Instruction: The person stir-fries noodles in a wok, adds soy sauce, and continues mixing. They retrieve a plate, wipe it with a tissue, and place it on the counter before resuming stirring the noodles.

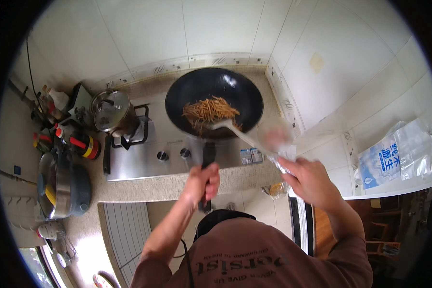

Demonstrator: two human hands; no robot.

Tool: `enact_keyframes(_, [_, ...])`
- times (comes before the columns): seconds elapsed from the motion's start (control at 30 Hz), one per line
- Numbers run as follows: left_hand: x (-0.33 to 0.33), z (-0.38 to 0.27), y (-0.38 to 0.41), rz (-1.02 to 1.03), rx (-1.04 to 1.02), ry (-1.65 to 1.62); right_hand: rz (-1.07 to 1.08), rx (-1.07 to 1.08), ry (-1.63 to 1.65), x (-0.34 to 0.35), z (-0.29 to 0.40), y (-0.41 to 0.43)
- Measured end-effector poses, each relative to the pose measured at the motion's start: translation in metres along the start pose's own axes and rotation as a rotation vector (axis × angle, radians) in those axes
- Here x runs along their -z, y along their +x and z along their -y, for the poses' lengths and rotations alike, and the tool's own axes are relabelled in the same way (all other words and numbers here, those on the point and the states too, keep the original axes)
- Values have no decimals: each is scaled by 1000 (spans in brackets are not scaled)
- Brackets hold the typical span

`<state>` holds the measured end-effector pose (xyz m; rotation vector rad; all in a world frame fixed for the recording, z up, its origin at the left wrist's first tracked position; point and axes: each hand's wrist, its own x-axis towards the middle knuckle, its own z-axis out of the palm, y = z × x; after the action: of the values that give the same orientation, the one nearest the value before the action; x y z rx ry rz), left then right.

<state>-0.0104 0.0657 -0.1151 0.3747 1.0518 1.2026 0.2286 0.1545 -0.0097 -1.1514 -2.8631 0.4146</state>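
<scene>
A black wok (216,82) sits on the right side of the gas stove, raised above its burner or on it; which one I cannot tell. Brown shredded food strips (211,109) lie in a heap in its near half. My left hand (203,181) is closed round the wok's dark handle (208,153). With my right hand (308,180) I grip the handle end of a pale spatula (243,136), whose blurred head touches the near edge of the food. Just beyond that hand, a blurred round container (275,133) with pinkish contents stands at the stove's right.
A lidded steel pot (113,113) stands on the left burner. Bottles (81,144) and a large steel pot (54,183) crowd the left counter. Small packets (251,156) lie at the stove's front right. A plastic package (385,158) rests at far right.
</scene>
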Motion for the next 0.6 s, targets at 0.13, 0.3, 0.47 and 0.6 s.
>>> enact_keyframes(0.13, [0, -27, 51, 98, -32, -21, -119, 48, 29, -19, -21, 48])
enact_keyframes(0.3, [-6, 3, -2, -77, -72, 121, -264, 39, 12, -16, -12, -19])
enact_keyframes(0.47, [-3, -3, 31, 76, -73, 24, -142, 28, 18, -7, -8, -5])
enact_keyframes(0.6, [-1, 15, 9, 54, 11, -10, -88, -63, -9, -13, -2, -23])
